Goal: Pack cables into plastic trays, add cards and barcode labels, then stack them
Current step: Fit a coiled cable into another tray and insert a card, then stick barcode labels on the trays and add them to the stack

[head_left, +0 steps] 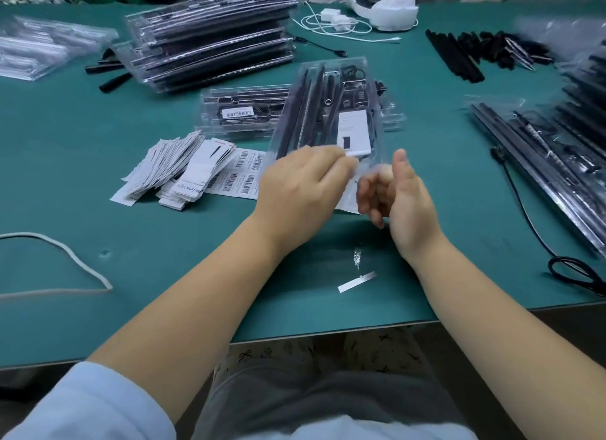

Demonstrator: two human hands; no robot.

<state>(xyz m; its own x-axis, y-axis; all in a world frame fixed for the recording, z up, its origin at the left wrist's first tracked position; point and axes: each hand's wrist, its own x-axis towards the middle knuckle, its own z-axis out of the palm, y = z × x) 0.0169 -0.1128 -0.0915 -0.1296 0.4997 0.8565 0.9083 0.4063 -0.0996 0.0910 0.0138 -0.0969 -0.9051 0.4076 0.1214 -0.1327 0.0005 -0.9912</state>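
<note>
Filled tray (331, 111) is held tilted above tabletop (164, 259) centre, long axis running away from the near edge. Near end is gripped by left hand (295, 183) and right hand (398, 196); label presumably next.

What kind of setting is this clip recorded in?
Probably a small packing or assembly workbench. A green table holds a stack of filled clear plastic trays, a pile of printed cards beside a barcode label sheet, and loose black cables awaiting packing.
</note>
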